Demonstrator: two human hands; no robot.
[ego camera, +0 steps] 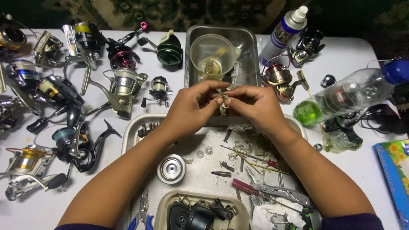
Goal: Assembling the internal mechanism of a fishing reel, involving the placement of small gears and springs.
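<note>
Steel pan [249, 47] holds a clear plastic cup [211, 54].

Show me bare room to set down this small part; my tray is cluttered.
Bare table lies right of the tray, before the blue packet; another patch at the near left corner. Crowded: the reels on the left and the tray itself.

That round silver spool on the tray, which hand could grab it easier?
Probably the left hand. The round silver spool lies on the tray beside the left forearm, on that hand's side. The right hand would have to cross over. Both hands now pinch a small metal part together.
</note>
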